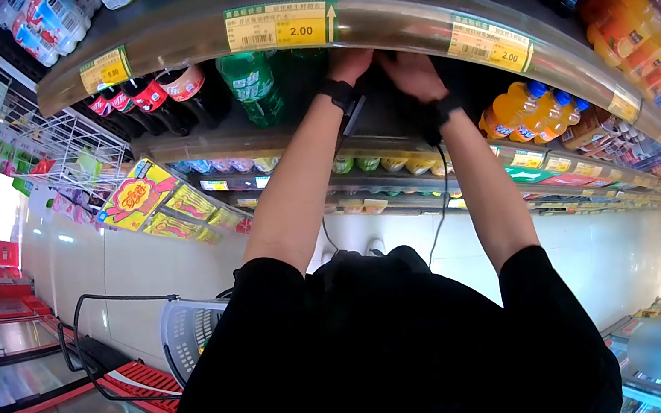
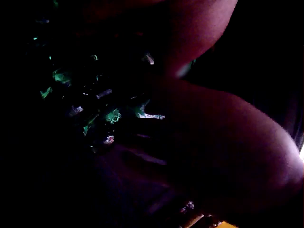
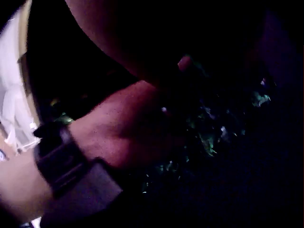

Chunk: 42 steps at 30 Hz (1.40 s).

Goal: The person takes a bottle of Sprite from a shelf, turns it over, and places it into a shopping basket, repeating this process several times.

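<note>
Both hands reach under the price rail into a dark shelf bay. In the head view my left hand (image 1: 351, 65) is right of an upright green soda bottle (image 1: 252, 89), its fingers hidden by the rail. My right hand (image 1: 413, 75) lies close beside it, fingers lost in shadow. The left wrist view shows the right hand (image 2: 228, 137) very dim, with its fingers toward green glints (image 2: 113, 115). In the right wrist view the left hand (image 3: 126, 123) reaches toward similar crinkly green glints (image 3: 207, 142). I cannot tell what the hands hold.
Dark cola bottles (image 1: 150, 105) stand left of the green bottle. Orange drink bottles (image 1: 525, 113) are right of the hands. The price rail (image 1: 387, 20) crosses above the wrists. A wire rack (image 1: 71, 148) and a grey basket (image 1: 186, 329) are at the left. Cables hang from the wrists.
</note>
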Each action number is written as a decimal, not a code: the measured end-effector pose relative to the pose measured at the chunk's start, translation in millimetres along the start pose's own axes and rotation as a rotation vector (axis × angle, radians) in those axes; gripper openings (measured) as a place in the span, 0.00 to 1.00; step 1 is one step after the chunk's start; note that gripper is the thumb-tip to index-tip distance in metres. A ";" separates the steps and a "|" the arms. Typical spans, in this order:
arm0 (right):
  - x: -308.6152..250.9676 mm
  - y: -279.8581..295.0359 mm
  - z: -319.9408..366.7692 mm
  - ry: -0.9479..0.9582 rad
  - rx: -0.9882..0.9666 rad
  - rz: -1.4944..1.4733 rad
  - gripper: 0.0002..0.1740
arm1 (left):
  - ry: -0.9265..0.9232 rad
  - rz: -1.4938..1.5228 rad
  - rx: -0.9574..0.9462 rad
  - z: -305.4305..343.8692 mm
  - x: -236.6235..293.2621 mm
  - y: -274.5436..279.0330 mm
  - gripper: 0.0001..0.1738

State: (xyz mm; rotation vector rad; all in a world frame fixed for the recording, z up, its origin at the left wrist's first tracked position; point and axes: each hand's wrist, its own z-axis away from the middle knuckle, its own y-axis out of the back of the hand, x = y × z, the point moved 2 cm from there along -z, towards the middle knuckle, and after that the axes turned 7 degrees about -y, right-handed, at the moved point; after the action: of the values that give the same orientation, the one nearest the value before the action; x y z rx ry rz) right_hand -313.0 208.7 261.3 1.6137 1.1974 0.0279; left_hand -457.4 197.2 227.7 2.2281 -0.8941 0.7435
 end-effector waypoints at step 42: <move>-140.9 173.6 190.4 0.239 -0.118 -0.544 0.14 | 0.584 0.525 0.075 138.1 182.1 91.9 0.19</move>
State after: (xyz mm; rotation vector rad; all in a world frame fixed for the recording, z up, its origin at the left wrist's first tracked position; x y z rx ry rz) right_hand -160.7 -11.2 382.5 1.1627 1.7546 -0.0562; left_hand -377.6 -26.6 292.7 1.6716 -1.1532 1.5861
